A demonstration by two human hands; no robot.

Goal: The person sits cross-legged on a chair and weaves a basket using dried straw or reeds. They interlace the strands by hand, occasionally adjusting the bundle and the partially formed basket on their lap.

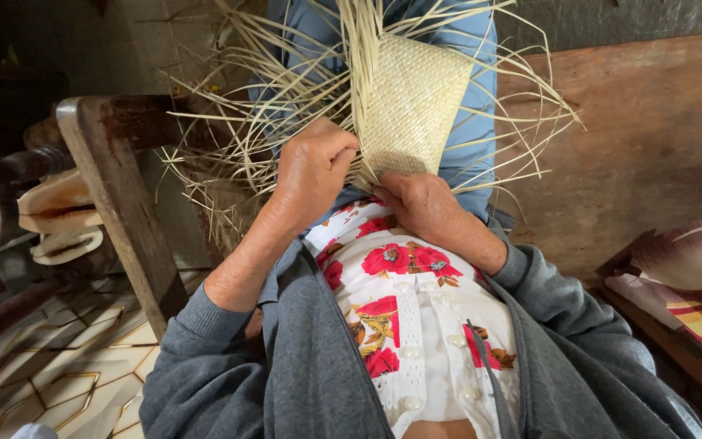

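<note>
Far left, by the tiled floor [67,382], pale folded straw pieces [58,215] are stacked near a dark wooden chair rail [119,203], not touched by me. Next, my left hand [312,167] is curled shut, fingers pinching a few loose straw strands [237,138] right at the lower left edge of the woven straw piece [412,102]. That piece sits in front of me over my lap, against my blue skirt [473,138], held up w/ its point-like corner toward the right. My right hand [416,203] is closed too, gripping the bottom edge of the weave from below, thumb pressed on it. Progress, as I judge it: a tight flat panel is already woven, approx. fan or cone shaped, w/ an even pattern. Plenty is left tho: long unwoven strands fan out on the left, top and right sides, so edges aren't finished or trimmed. Far right, a wooden bench [660,138] w/ a patterned cushion [692,284], apart from the work.
</note>
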